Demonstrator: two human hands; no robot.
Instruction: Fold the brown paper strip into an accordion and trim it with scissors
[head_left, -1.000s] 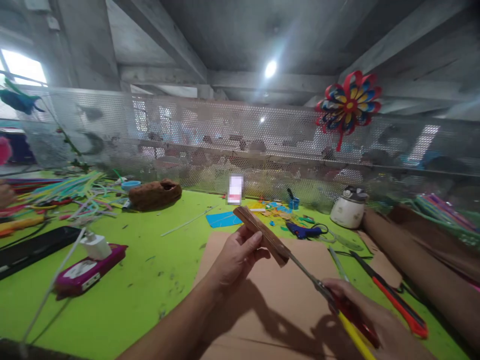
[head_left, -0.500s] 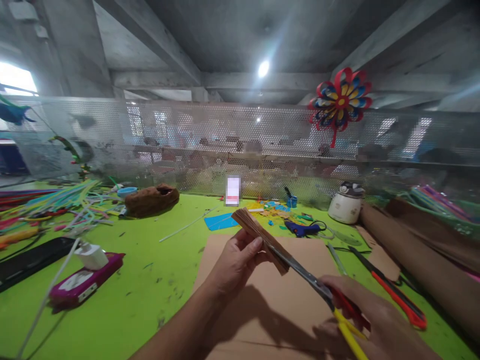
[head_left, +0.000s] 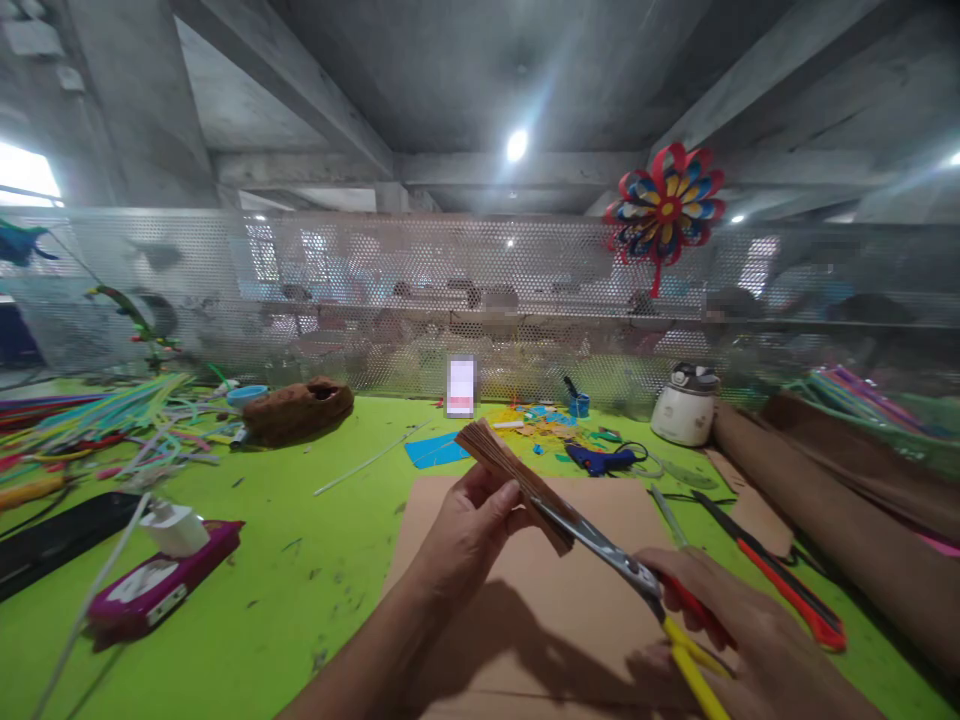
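Note:
My left hand (head_left: 469, 530) pinches a narrow, many-layered stack of folded brown paper (head_left: 491, 450) between thumb and fingers. My right hand (head_left: 742, 625) is closed round the red and yellow handles of a pair of scissors (head_left: 634, 570). The scissors' metal blades lie along the paper stack close to my left thumb; I cannot tell how far they are parted. Beneath both hands a large brown paper sheet (head_left: 600, 620) lies flat on the green table (head_left: 300, 560).
At the left are a purple power strip (head_left: 161, 590) and a black phone-like slab (head_left: 67, 540). Farther back sit a brown pouch-like object (head_left: 296, 410), blue paper (head_left: 435, 450) and a blue glue gun (head_left: 600, 458). A red-handled cutter (head_left: 780, 580) and a white bottle (head_left: 684, 405) are at the right.
The whole view has shifted slightly, moving the background a little left. Both hands keep nearly the same hold on the paper stack and scissors.

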